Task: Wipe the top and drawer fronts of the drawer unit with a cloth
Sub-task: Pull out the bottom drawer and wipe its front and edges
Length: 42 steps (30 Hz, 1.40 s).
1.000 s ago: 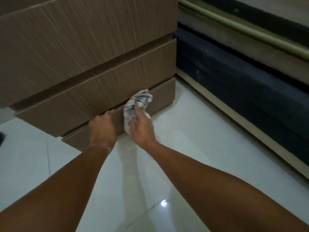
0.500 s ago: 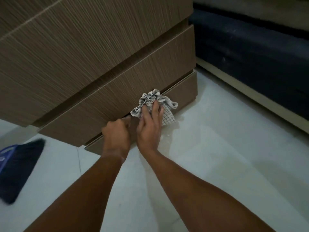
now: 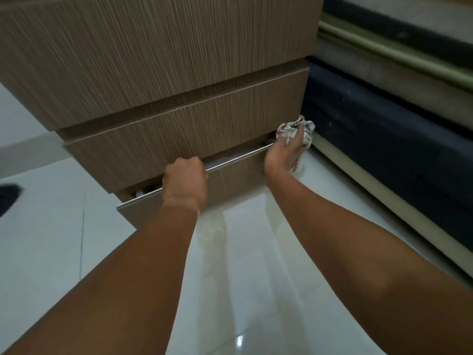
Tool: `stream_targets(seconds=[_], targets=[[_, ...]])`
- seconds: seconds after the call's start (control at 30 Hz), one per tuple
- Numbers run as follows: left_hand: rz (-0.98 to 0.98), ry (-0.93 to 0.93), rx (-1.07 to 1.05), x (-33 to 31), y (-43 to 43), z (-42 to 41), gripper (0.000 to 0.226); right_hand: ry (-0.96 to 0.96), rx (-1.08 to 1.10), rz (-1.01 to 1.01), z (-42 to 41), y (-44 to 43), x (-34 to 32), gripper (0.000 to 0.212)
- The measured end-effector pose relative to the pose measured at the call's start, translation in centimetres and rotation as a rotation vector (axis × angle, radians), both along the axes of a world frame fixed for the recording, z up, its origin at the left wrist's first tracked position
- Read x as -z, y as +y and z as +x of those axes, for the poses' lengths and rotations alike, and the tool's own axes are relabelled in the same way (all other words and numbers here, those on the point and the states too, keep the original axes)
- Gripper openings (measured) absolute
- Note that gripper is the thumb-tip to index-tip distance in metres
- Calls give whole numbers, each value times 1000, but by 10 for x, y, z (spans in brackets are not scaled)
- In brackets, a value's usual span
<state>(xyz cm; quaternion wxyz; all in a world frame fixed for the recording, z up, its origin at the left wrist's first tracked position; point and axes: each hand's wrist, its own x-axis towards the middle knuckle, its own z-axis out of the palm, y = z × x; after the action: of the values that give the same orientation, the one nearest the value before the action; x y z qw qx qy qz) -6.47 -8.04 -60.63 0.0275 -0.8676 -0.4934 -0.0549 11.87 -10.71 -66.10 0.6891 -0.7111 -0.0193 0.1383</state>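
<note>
Both our arms reach down to the brown wood-grain drawer unit [image 3: 166,73]. Our left hand [image 3: 184,181] clenches over the top edge of the slightly open bottom drawer [image 3: 235,180]; our right hand [image 3: 286,155] grips the crumpled checked grey-and-white cloth [image 3: 294,130] at its right end.

My left hand [image 3: 184,181] hides its own fingertips over the bottom wood-grain drawer front [image 3: 230,180]; the dark object [image 3: 7,198] is cut off at the left edge.
</note>
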Motion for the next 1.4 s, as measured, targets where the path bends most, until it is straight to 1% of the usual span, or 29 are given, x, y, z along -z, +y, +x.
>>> stream_targets(seconds=[0.1, 0.13, 0.23, 0.3, 0.37, 0.47, 0.63, 0.73, 0.83, 0.93, 1.03, 1.17, 1.27, 1.33, 1.4], targets=[[-26, 5, 47, -1, 1, -5, 16, 121, -41, -22, -32, -7, -8, 52], [-48, 9, 72, -2, 1, -8, 17, 127, -68, -46, -50, -10, -9, 53], [-85, 53, 184, -11, 6, -16, 23, 64, -160, -62, -118, -11, -9, 51], [-146, 84, 230, -20, 9, -21, 26, 89, -207, -16, -153, -5, -7, 48], [-187, 57, 255, -25, 12, -28, 24, 116, -201, 42, -168, 0, -7, 48], [-220, -41, 252, -23, 11, -37, 27, 43, -125, 29, -148, -1, -1, 47], [-323, -114, 232, -22, 21, -37, 32, -76, -24, -89, -52, -7, 6, 50], [-326, -176, 235, -19, 26, -38, 27, -76, 28, -38, -12, -11, 13, 53], [-290, -215, 242, -16, 26, -37, 21, 26, 40, 36, 1, -14, 29, 56], [-249, -255, 225, -12, 25, -36, 15, 184, 40, 50, -11, -18, 48, 56], [-241, -257, 228, -12, 25, -34, 15, 251, 42, 20, -42, -20, 53, 51], [-234, -236, 240, -11, 28, -33, 16, 278, -35, -27, -118, -21, 46, 42], [-200, -211, 251, -12, 27, -33, 15, 329, -162, -9, -170, -20, 43, 49], [-201, -204, 258, -12, 27, -34, 16, 353, -234, -1, -189, -21, 45, 54], [-221, -195, 263, -13, 27, -36, 19, 278, -199, -16, -182, -22, 48, 52]])
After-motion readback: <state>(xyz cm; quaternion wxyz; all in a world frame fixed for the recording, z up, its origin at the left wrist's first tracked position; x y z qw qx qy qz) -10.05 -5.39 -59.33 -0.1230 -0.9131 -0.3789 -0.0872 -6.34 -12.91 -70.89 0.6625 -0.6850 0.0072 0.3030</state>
